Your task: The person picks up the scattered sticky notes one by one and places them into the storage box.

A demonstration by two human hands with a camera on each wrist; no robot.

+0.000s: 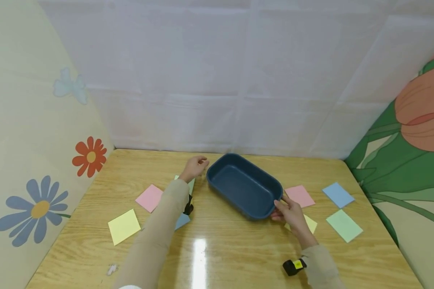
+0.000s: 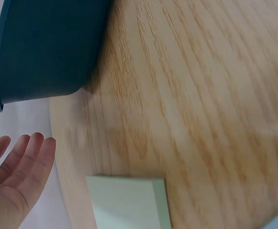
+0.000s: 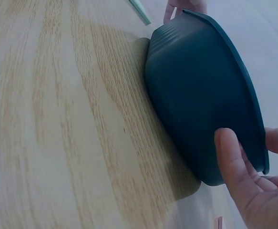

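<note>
A dark blue rectangular plastic basin with rounded corners lies at a slant near the back of the table. Nothing is inside it. At its near right corner my right hand grips the rim, thumb over the edge and fingers against the outer wall. Past the basin's left end is my left hand. A gap separates that hand from the basin in the left wrist view, its fingers loosely extended and holding nothing. Whether the basin's whole base touches the table cannot be told.
Sticky-note pads lie on the wooden table: yellow, pink, green and partly hidden blue on the left; pink, blue, green and part-covered yellow on the right. A white cloth hangs behind.
</note>
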